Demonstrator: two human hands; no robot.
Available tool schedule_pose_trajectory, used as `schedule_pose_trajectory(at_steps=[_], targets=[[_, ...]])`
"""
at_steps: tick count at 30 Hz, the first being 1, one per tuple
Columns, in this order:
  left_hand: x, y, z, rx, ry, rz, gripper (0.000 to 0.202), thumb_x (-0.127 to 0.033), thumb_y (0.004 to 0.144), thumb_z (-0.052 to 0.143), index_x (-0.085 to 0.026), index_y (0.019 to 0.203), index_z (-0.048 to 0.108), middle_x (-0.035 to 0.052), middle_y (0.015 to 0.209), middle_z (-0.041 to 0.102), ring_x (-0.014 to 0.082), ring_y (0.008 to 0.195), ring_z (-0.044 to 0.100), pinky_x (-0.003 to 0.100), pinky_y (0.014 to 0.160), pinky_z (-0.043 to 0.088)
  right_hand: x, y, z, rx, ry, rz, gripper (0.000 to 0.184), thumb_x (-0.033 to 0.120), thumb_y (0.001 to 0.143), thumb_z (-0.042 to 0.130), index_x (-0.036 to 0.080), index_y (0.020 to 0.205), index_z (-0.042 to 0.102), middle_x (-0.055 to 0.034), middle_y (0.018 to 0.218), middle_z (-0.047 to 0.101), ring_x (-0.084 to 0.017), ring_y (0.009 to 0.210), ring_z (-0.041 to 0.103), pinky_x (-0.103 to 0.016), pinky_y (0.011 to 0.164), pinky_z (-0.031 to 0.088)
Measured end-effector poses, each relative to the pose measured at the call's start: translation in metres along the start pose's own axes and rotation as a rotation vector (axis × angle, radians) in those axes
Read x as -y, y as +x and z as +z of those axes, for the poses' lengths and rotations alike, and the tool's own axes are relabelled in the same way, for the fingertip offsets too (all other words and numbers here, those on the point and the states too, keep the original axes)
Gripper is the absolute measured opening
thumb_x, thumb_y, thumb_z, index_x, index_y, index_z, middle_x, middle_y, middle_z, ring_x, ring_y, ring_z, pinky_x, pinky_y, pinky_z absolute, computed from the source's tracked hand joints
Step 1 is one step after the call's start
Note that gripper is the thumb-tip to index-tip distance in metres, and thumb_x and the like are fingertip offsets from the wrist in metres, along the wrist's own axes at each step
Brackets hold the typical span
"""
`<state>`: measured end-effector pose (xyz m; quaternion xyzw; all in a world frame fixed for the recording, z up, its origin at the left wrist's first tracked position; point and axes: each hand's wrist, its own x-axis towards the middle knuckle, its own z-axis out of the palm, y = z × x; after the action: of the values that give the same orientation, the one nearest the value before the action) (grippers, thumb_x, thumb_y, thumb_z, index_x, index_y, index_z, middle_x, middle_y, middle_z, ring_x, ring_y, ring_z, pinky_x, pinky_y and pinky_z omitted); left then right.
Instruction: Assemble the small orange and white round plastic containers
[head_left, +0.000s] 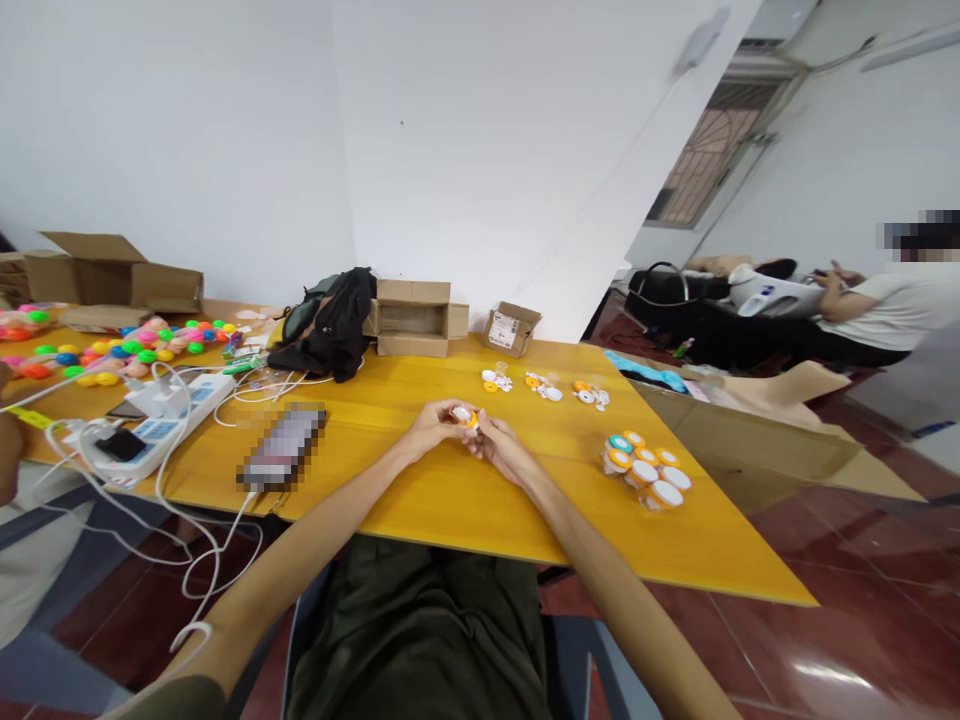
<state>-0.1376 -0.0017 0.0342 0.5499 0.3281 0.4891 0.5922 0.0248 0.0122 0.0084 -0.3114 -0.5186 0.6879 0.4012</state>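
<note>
The small orange-and-white round piece (465,414) at centre frame is mostly covered by the fingers of the left hand (433,425) and right hand (501,450), so its form stays unclear. A pixelated dark rectangle (283,447) on the yellow wooden table (450,500) masks whatever lies there. The scattered white and orange bits (544,386) beyond are too small to tell. A co-worker's arm (7,440) is cut off by the left edge.

Both hands, left (435,425) and right (499,448), around a small orange-and-white piece (465,416) over the yellow table (450,500)

A black bag (330,320) and an open box (412,318) sit along the table's (390,385) far edge; a power strip (161,425) and bright balls (127,350) crowd its left end.
</note>
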Motion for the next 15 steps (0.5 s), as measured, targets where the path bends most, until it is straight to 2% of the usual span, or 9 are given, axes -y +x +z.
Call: schedule_pose_trajectory(at_steps=[7,11,15], targets=[[-0.004,-0.002,0.004,0.036,-0.052,-0.013,0.051,-0.040,0.049,0.094,-0.014,0.087,0.073,-0.0028,0.064,0.065,0.0102,0.054,0.057,0.027,0.065,0.050,0.000,-0.001,0.000,0.009,-0.012,0.028,0.064,0.081,0.059,0.074,0.019,0.070,0.064,-0.0030,0.062,0.066,-0.011,0.051,0.053,-0.022,0.046,0.038],[-0.001,-0.001,0.002,0.024,-0.044,-0.012,0.052,-0.041,0.051,0.094,-0.014,0.089,0.073,-0.0014,0.067,0.066,0.0106,0.056,0.058,0.027,0.065,0.050,0.000,-0.002,0.000,0.016,-0.019,-0.006,0.059,0.077,0.066,0.072,0.019,0.074,0.066,-0.0045,0.068,0.067,-0.012,0.056,0.055,-0.024,0.049,0.040],[0.007,0.003,-0.002,0.017,-0.035,-0.017,0.058,-0.047,0.048,0.094,-0.013,0.091,0.074,0.0013,0.071,0.070,0.0135,0.057,0.062,0.030,0.066,0.053,0.001,-0.004,0.000,0.008,0.008,-0.060,0.052,0.068,0.065,0.080,0.019,0.081,0.069,-0.0021,0.070,0.065,-0.013,0.060,0.056,-0.025,0.054,0.044]])
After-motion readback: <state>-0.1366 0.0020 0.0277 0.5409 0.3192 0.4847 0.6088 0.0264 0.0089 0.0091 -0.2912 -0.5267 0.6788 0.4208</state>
